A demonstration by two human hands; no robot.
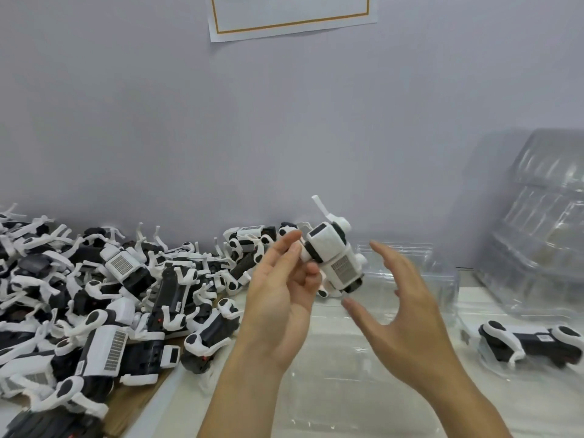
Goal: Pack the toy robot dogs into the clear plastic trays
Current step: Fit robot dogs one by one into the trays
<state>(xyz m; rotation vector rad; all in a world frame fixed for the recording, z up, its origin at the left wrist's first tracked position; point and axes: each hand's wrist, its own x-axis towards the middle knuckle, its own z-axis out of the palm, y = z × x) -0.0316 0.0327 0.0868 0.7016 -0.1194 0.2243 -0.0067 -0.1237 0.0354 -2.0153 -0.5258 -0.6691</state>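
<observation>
Behind the tabletop [480,298] stands a pale grey wall [221,121]. My left hand [281,298] pinches one toy robot dog [335,257] by its end, above a clear plastic tray [363,374]. My right hand [401,314] is spread just beside it, not touching. Many dogs [104,298] lie piled at left; another dog [531,343] lies at right, near stacked trays [543,222].

Soft even light, slight motion blur, edges bowed.
</observation>
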